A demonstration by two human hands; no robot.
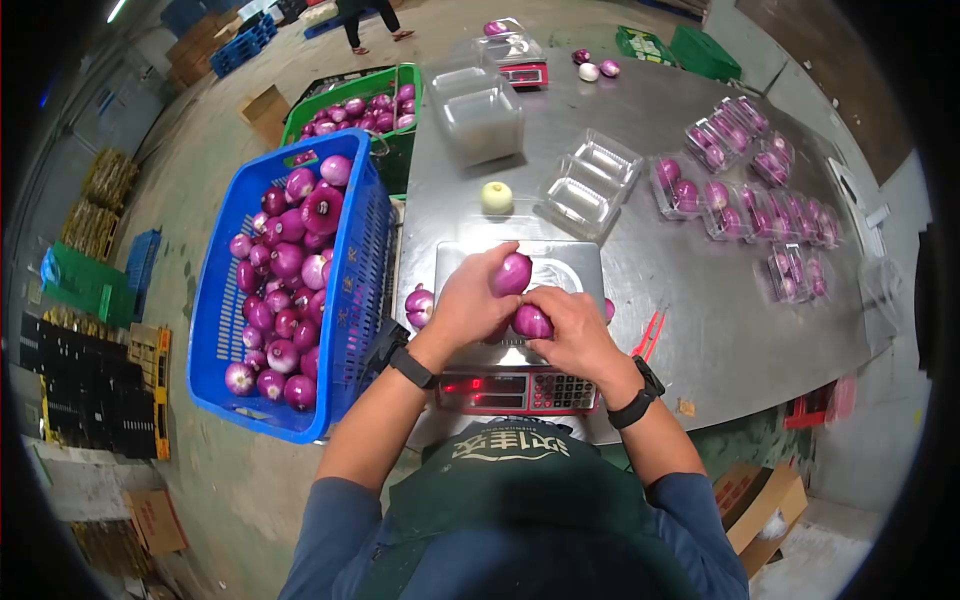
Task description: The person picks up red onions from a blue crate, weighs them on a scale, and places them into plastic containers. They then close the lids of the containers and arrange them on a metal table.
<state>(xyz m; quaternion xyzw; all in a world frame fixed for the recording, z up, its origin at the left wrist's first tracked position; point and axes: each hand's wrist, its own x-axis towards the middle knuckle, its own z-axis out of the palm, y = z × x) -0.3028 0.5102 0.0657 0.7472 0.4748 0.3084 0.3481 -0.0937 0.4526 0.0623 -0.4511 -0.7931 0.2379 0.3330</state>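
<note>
Over the steel plate of a weighing scale (480,390), my left hand (470,300) is closed round a red onion (512,274). Just to its right, my right hand (575,325) grips a second red onion (532,321). Another red onion (419,306) lies at the left edge of the scale, and part of one more (609,310) shows beyond my right hand. A peeled pale onion (496,197) sits on the metal table behind the scale. The scale's red digits are lit but too blurred to read.
A blue basket (345,290) of red onions stands left, a green crate (412,80) behind it. On the metal table (690,330) are stacked clear trays (480,120), an open tray (592,185), packed onions (725,210), red-handled scissors (650,335) and another scale (525,75). A person's legs (370,25) show beyond.
</note>
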